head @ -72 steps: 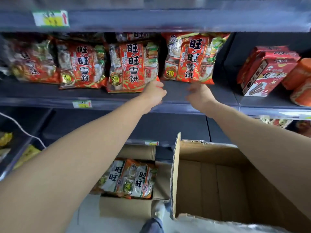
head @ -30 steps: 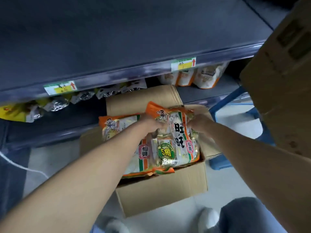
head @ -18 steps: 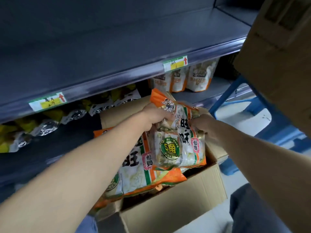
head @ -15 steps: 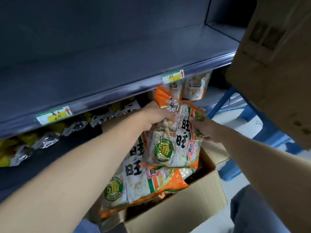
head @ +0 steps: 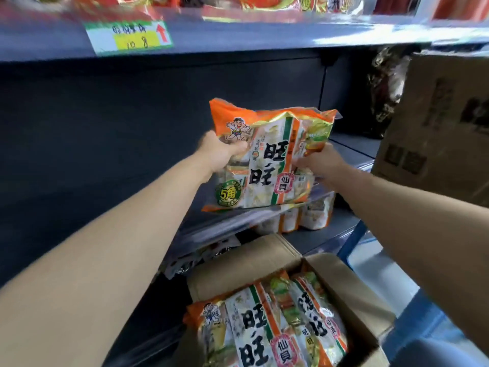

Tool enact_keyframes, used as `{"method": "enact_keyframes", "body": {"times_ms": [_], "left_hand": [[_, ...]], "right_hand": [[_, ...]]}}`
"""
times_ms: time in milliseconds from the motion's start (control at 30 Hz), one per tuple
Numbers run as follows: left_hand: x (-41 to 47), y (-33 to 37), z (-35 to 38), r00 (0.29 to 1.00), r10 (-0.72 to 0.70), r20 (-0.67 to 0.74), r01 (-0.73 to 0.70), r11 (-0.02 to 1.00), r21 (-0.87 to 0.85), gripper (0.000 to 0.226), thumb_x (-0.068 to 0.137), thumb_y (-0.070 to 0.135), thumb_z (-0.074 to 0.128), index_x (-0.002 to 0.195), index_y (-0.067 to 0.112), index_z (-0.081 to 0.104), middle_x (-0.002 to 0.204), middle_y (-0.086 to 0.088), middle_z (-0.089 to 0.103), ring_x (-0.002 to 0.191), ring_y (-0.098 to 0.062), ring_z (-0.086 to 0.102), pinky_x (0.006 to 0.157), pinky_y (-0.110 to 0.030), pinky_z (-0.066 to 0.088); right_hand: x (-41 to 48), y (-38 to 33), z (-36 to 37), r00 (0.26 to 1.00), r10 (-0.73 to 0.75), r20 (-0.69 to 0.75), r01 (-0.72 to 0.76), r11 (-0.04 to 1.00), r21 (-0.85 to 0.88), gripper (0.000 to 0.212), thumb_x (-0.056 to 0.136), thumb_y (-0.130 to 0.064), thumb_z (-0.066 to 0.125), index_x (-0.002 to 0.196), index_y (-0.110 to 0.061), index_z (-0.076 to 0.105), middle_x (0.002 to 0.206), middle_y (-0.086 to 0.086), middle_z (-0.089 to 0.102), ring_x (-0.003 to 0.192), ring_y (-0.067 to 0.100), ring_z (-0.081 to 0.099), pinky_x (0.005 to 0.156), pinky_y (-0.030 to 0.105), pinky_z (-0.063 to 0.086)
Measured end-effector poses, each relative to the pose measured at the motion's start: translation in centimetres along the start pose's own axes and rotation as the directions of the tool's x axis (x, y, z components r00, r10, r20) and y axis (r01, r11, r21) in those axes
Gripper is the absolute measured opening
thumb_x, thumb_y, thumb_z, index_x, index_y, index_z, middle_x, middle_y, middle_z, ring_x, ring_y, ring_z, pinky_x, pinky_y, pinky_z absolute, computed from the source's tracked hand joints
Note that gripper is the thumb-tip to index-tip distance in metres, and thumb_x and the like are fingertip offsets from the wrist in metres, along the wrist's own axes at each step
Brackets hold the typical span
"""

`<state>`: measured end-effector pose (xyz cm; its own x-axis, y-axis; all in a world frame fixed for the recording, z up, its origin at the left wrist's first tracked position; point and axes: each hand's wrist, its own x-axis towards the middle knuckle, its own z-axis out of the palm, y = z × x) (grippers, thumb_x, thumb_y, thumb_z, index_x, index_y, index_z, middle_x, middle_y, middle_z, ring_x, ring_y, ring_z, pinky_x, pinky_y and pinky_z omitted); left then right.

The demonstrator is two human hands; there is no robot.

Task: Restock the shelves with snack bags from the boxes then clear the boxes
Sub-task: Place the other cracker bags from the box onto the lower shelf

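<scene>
**Placing a bag on the middle shelf.** The left hand point(head: 219, 152) grips the left edge of one snack bag point(head: 267, 160), with the thumb over its printed face. The right hand point(head: 317, 161) grips the bag's right edge. The bag is upright and face-out, with its lower seam just above the front edge of the dark middle shelf point(head: 349, 145) (blur hides whether the two touch).

Under that front edge, similar bags point(head: 304, 215) stand on the lower shelf. Below them, the open box point(head: 352, 295) holds more bags point(head: 264, 327), so by this evidence restocking is only partly done. A second box point(head: 436, 128) fills the right edge of the view. The upper shelf's front edge carries a price label point(head: 129, 37), with red bags point(head: 251, 6) above it.

To do the step well:
- Lift the lower seam clear over the front edge.
- Carry the bag toward the shelf's back wall.
- Set it down flat on its seam with the print facing forward.
- Keep the grip light, since the contents are probably brittle and the film slippery.
- Release both sides only once the bag stands, because a soft bag set near the front edge may tip forward.
</scene>
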<state>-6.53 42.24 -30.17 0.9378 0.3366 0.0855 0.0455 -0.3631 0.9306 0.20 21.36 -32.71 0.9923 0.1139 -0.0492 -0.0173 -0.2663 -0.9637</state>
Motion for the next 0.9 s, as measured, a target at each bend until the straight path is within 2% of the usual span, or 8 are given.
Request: {"method": "enact_keyframes", "body": {"times_ms": [67,167,333,433,567,733,833,900], "left_hand": [[1.3,-0.4,-0.7,0.998,-0.039,-0.056,0.042,0.997,0.057,0.047,0.084,0.034,0.070,0.123,0.012,0.055,0.117,-0.003,0.063,0.104,-0.022,0.060,0.079,-0.033,0.046],[2.9,-1.4,-0.5,0.986,-0.123,-0.111,0.131,0.989,0.063,0.049,0.087,0.040,0.065,0.125,0.013,0.049,0.122,-0.004,0.058,0.105,-0.023,0.058,0.072,-0.033,0.051],[6.5,-3.2,1.1,0.950,-0.173,-0.260,0.173,0.985,-0.023,0.045,0.088,0.033,0.065,0.123,0.010,0.046,0.121,-0.005,0.055,0.099,-0.022,0.057,0.072,-0.034,0.056],[9.1,-4.0,2.5,0.926,-0.171,-0.335,0.164,0.985,-0.050,0.039,0.088,0.030,0.065,0.115,0.010,0.046,0.114,-0.005,0.056,0.096,-0.021,0.059,0.072,-0.034,0.057],[13.2,-4.5,3.9,0.890,-0.166,-0.424,0.147,0.986,-0.078,0.027,0.089,0.026,0.066,0.101,0.015,0.044,0.088,0.005,0.052,0.069,-0.012,0.055,0.082,-0.040,0.058],[18.2,-4.8,4.4,0.856,-0.151,-0.495,0.127,0.989,-0.080,0.024,0.088,0.023,0.067,0.101,0.017,0.048,0.101,0.002,0.057,0.088,-0.018,0.058,0.086,-0.040,0.056],[20.4,-5.4,5.1,0.846,-0.152,-0.511,0.133,0.988,-0.075,0.020,0.091,0.018,0.062,0.107,0.015,0.051,0.102,0.000,0.056,0.077,-0.014,0.057,0.083,-0.038,0.057],[21.6,-6.2,5.6,0.847,-0.129,-0.516,0.137,0.990,-0.023,0.025,0.091,0.014,0.059,0.115,0.015,0.053,0.109,-0.001,0.059,0.083,-0.015,0.058,0.080,-0.034,0.056]], "right_hand": [[1.6,-1.2,0.9,0.996,-0.063,-0.065,0.061,0.998,-0.033,0.040,0.073,-0.004,0.078,0.110,-0.003,0.062,0.103,0.003,0.067,0.095,0.018,0.064,0.086,0.033,0.054],[4.3,-1.3,1.7,0.990,-0.097,-0.103,0.085,0.990,-0.112,0.044,0.081,-0.015,0.073,0.120,-0.009,0.051,0.102,-0.002,0.053,0.095,0.013,0.051,0.081,0.025,0.043],[9.8,-0.6,3.0,0.983,-0.163,-0.087,0.136,0.957,-0.256,0.040,0.087,-0.032,0.064,0.121,-0.018,0.048,0.114,0.003,0.062,0.116,0.028,0.052,0.105,0.042,0.040],[13.6,-0.5,3.7,0.981,-0.184,-0.063,0.159,0.945,-0.284,0.042,0.087,-0.032,0.063,0.122,-0.017,0.047,0.120,0.007,0.061,0.116,0.033,0.052,0.105,0.046,0.039],[19.6,-0.2,5.1,0.980,-0.190,-0.050,0.170,0.949,-0.266,0.052,0.080,-0.041,0.065,0.125,-0.021,0.046,0.123,0.009,0.058,0.115,0.035,0.054,0.102,0.048,0.043],[26.3,-0.1,6.8,0.980,-0.192,-0.046,0.178,0.960,-0.217,0.054,0.076,-0.042,0.064,0.125,-0.026,0.047,0.126,0.007,0.055,0.116,0.034,0.052,0.102,0.048,0.044],[28.1,0.3,7.6,0.985,-0.164,-0.047,0.152,0.968,-0.201,0.056,0.080,-0.040,0.059,0.130,-0.023,0.043,0.132,0.009,0.049,0.119,0.036,0.050,0.103,0.048,0.043],[28.9,0.9,8.1,0.987,-0.160,-0.035,0.149,0.966,-0.213,0.052,0.085,-0.035,0.055,0.133,-0.019,0.041,0.135,0.011,0.046,0.119,0.036,0.049,0.104,0.047,0.042]]}}
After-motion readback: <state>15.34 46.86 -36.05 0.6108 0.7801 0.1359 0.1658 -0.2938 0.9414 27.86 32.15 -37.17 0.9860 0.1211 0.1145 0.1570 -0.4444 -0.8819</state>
